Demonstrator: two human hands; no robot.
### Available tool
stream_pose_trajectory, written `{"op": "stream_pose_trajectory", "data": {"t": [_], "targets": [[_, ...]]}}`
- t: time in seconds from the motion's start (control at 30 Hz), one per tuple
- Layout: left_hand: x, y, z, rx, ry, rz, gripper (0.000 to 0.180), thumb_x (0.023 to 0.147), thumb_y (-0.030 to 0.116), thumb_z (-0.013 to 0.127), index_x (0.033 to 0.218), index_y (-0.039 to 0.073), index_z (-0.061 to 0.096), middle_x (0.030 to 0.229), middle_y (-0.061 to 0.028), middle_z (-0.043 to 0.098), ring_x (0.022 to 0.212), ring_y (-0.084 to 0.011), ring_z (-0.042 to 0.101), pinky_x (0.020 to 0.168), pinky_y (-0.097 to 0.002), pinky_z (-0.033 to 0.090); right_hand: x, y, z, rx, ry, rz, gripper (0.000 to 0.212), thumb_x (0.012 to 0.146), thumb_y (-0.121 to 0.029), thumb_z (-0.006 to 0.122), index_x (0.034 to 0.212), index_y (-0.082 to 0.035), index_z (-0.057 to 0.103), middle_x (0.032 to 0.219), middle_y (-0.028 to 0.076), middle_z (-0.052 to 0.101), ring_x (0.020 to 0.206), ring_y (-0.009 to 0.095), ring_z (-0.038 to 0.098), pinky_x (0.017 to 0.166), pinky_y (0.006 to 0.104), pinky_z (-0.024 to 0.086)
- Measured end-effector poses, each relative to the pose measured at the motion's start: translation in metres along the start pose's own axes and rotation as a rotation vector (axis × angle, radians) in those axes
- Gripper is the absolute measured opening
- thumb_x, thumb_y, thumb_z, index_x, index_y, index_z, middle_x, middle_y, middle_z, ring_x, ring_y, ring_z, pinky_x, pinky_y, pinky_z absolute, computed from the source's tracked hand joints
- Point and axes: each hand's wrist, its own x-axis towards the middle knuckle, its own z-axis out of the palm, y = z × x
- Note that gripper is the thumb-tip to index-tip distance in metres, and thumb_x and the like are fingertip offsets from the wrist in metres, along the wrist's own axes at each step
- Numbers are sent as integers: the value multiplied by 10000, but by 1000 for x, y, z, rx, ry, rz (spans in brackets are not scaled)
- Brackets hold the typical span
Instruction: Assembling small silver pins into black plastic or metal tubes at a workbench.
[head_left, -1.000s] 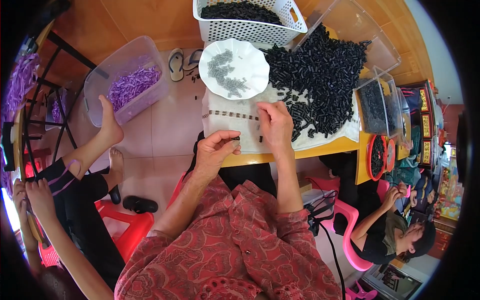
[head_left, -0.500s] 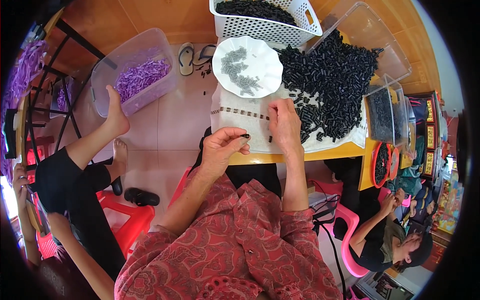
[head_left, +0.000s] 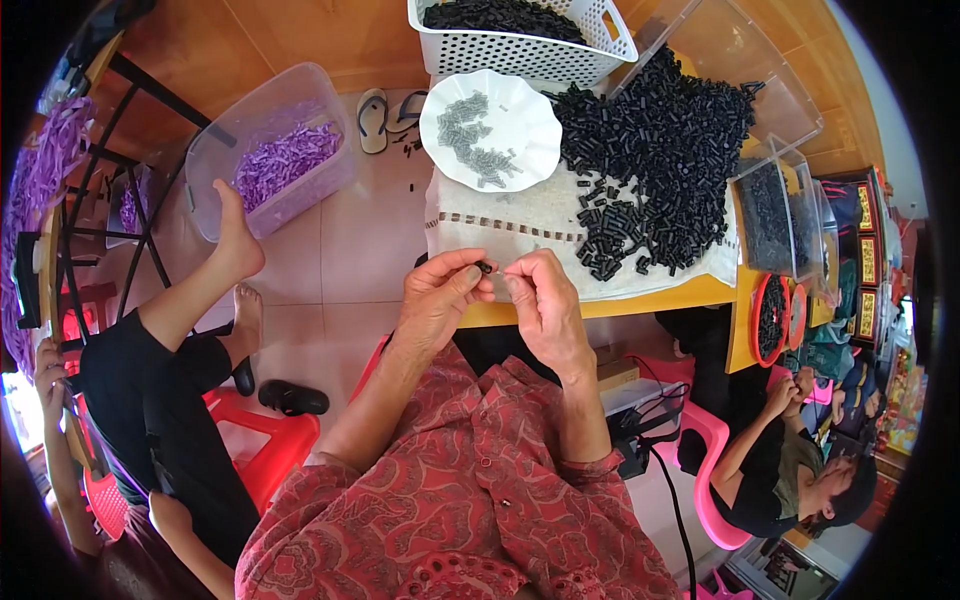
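My left hand (head_left: pixel 438 295) is closed in a pinch on a small black tube-like piece (head_left: pixel 484 267), just above the table's front edge. My right hand (head_left: pixel 546 308) pinches beside it, its fingertips almost meeting the left ones. Something tiny and pale shows between its fingertips, too small to name for certain. Behind the hands, a white scalloped plate (head_left: pixel 540 150) bears a scatter of small clear pieces (head_left: pixel 462 132). To the right of the plate spreads a large heap of black tube pieces (head_left: pixel 665 160) on a white cloth (head_left: pixel 480 215).
A white perforated basket (head_left: pixel 520 50) of black pieces stands at the back. Clear bins (head_left: pixel 775 215) and a red bowl (head_left: pixel 768 320) flank the heap's right side. Left on the floor sits a clear tub (head_left: pixel 340 165) of purple pieces. People sit on both sides; a black cable (head_left: pixel 675 510) hangs at right.
My right hand has come off the cloth toward me and left, up to my left hand. My left hand still holds the black piece, nearly in the same place.
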Motion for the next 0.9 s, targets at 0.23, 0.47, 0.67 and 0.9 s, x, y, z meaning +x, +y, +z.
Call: {"op": "stream_pose_trajectory", "data": {"t": [0.23,0.47,0.67,0.9], "targets": [[-2,-3,5,47,-6,42,250,970,-24,567,1206,-16,649,1110,-170,684,887,-194,659,844,-326,564,-7,4,6,2,25,2,65,942,-23,610,962,-2,552,883,130,568,750,283,588,647,366,476],[-4,-5,6,107,-32,47,272,957,-62,567,1209,-10,657,1120,-134,684,915,-173,657,869,-312,557,-10,4,8,18,53,21,75,946,-34,623,935,6,560,881,116,581,729,224,604,638,324,486],[-6,-5,11,83,-35,24,253,967,-35,573,1204,-7,655,1107,-133,689,932,-176,659,880,-320,556,-11,-1,7,214,45,170,107,958,-54,640,920,18,570,789,66,617,720,121,627,617,279,500],[-5,-5,6,-176,-39,-105,239,980,27,575,1209,9,642,1091,-147,683,935,-209,674,844,-359,583,-17,10,-2,390,181,298,111,950,-87,683,923,-17,601,772,-33,577,670,32,509,614,179,425]]}}
